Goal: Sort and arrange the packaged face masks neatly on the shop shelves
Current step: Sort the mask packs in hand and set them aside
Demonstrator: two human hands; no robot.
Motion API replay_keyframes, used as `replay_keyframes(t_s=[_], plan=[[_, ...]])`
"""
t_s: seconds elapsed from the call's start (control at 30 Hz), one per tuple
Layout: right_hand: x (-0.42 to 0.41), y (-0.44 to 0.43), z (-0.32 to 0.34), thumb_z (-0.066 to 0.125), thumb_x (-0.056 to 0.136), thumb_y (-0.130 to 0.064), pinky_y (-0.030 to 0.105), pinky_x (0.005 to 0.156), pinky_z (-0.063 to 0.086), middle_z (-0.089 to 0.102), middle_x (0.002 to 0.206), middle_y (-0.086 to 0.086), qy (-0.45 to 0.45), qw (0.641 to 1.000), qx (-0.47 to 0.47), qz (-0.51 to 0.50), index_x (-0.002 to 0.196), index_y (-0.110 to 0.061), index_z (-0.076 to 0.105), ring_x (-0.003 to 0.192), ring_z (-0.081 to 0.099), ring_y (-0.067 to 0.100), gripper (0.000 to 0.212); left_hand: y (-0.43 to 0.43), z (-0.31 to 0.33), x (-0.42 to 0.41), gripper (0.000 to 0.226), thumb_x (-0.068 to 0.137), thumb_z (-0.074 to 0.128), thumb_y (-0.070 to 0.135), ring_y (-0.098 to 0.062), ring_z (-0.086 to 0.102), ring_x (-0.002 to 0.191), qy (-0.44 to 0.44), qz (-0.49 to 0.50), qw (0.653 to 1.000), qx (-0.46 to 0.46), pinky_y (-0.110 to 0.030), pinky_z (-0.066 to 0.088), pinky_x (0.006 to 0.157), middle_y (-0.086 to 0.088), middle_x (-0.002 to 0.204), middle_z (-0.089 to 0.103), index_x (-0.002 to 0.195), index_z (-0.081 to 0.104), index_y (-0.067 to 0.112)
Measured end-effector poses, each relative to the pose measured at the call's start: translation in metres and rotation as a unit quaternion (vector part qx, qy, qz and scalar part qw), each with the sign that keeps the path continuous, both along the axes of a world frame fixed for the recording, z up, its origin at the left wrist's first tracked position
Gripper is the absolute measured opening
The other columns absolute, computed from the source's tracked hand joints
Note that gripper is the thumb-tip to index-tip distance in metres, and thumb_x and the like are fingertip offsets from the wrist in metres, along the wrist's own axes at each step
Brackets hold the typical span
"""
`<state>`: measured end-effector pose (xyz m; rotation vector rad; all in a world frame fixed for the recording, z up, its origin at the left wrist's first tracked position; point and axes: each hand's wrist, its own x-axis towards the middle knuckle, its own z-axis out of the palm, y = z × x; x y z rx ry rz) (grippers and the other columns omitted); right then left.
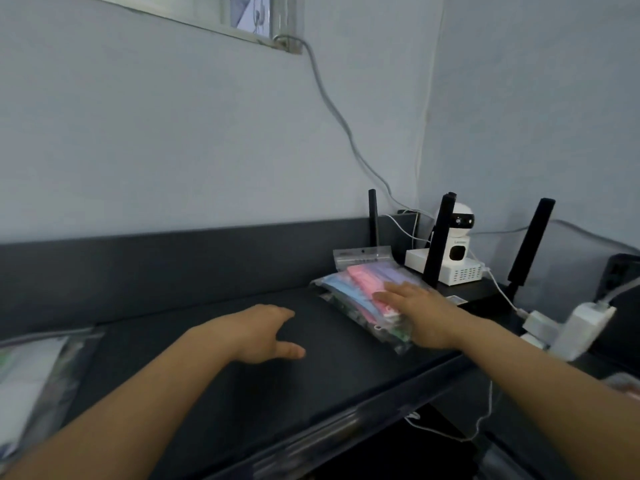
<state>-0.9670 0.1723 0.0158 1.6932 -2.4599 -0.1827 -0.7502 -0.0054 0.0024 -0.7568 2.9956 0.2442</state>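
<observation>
**Right hand flat on the mask packets, left hand loose over the shelf**

Here we are at the dark shelf, and both bare arms are stretched out over it. The right hand lies palm down on the stack of mask packets, fingers straight and close together, pointing left across the top packet. It pinches nothing; it simply rests on the clear plastic. Pink, blue and lilac masks show through the wrapping, and the stack sits toward the right end of the shelf, close to the raised back edge, with the top packet's sealed header strip pointing at the wall.

The left hand is out over the bare middle of the shelf, well apart from the stack. Its fingers are relaxed and slightly spread, thumb out to the side, holding nothing. Whether it touches the surface or hangs just above it, I cannot tell.

Over at the far left edge lies another clear packet, blurred, with pale contents.

Just behind the stack stands a white router with tall black antennas, and a small white security camera sits on top of it. A grey cable runs down the wall from the window to that corner. White power adapters cluster off to the right.
</observation>
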Motion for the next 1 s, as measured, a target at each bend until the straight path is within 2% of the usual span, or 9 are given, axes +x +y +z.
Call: replay_keyframes(t_s=[0.07, 0.17, 0.33, 0.43, 0.57, 0.7, 0.83, 1.0], plan=[[0.008, 0.002, 0.004, 0.060, 0.086, -0.020, 0.054, 0.116, 0.010, -0.001, 0.159, 0.000, -0.022, 1.000, 0.005, -0.022, 0.149, -0.033, 0.008, 0.146, 0.002, 0.025, 0.083, 0.005, -0.002, 0.001, 0.081, 0.084, 0.055, 0.058, -0.017, 0.027, 0.139, 0.007, -0.012, 1.000, 0.012, -0.032, 0.024, 0.114, 0.000, 0.155, 0.025, 0.149, 0.021, 0.024], [0.016, 0.006, 0.009, 0.062, 0.083, -0.019, 0.054, 0.115, 0.014, 0.001, 0.159, 0.001, -0.059, 0.998, -0.020, -0.023, 0.149, -0.032, 0.006, 0.145, 0.004, 0.025, 0.088, 0.008, -0.003, 0.003, 0.078, 0.083, 0.057, 0.058, -0.017, 0.031, 0.137, 0.002, -0.020, 1.000, 0.019, -0.036, 0.028, 0.113, 0.001, 0.153, 0.028, 0.147, 0.024, 0.029], [0.037, 0.014, 0.021, 0.062, 0.080, -0.008, 0.040, 0.116, 0.020, 0.016, 0.155, 0.002, -0.077, 0.994, -0.082, -0.010, 0.149, -0.026, 0.012, 0.141, 0.017, 0.025, 0.087, 0.015, 0.008, 0.017, 0.073, 0.084, 0.056, 0.057, -0.017, 0.034, 0.136, 0.021, -0.033, 0.999, -0.001, -0.034, 0.030, 0.111, 0.002, 0.152, 0.031, 0.146, 0.028, 0.029], [0.054, 0.010, 0.029, 0.064, 0.083, -0.012, 0.034, 0.113, 0.026, 0.026, 0.151, 0.002, -0.093, 0.987, -0.132, 0.012, 0.148, -0.023, 0.019, 0.136, 0.027, 0.023, 0.080, 0.012, 0.014, 0.036, 0.070, 0.085, 0.056, 0.056, -0.016, 0.036, 0.134, 0.033, -0.032, 0.999, -0.002, -0.034, 0.032, 0.110, 0.003, 0.150, 0.033, 0.145, 0.030, 0.030], [0.087, -0.010, 0.034, 0.061, 0.086, -0.013, 0.026, 0.108, 0.025, 0.030, 0.150, 0.002, -0.086, 0.985, -0.146, 0.033, 0.147, -0.020, 0.024, 0.134, 0.032, 0.020, 0.072, -0.003, 0.018, 0.074, 0.065, 0.087, 0.054, 0.054, -0.017, 0.037, 0.133, 0.048, -0.009, 0.998, -0.028, -0.038, 0.034, 0.109, 0.003, 0.149, 0.035, 0.144, 0.032, 0.030], [0.128, -0.040, 0.034, 0.056, 0.087, -0.009, 0.020, 0.105, 0.024, 0.025, 0.153, 0.001, -0.086, 0.987, -0.127, 0.051, 0.149, -0.022, 0.018, 0.136, 0.032, 0.019, 0.074, -0.026, 0.022, 0.127, 0.065, 0.087, 0.053, 0.055, -0.018, 0.037, 0.133, 0.056, 0.030, 0.996, -0.069, -0.041, 0.035, 0.107, 0.003, 0.148, 0.036, 0.144, 0.031, 0.031], [0.169, -0.079, 0.034, 0.054, 0.089, -0.009, 0.027, 0.108, 0.029, 0.020, 0.154, 0.000, -0.111, 0.985, -0.108, 0.079, 0.150, -0.026, 0.013, 0.136, 0.030, 0.020, 0.075, -0.054, 0.033, 0.197, 0.067, 0.087, 0.053, 0.055, -0.017, 0.039, 0.132, 0.082, 0.083, 0.989, -0.093, -0.038, 0.036, 0.106, 0.004, 0.147, 0.038, 0.145, 0.028, 0.031], [0.221, -0.134, 0.033, 0.054, 0.089, -0.010, 0.031, 0.109, 0.033, 0.021, 0.152, -0.003, -0.129, 0.977, -0.102, 0.138, 0.148, -0.030, 0.014, 0.136, 0.029, 0.019, 0.074, -0.086, 0.048, 0.306, 0.065, 0.089, 0.052, 0.054, -0.017, 0.042, 0.129, 0.088, 0.164, 0.974, -0.131, -0.034, 0.036, 0.106, 0.002, 0.145, 0.040, 0.145, 0.029, 0.030]])
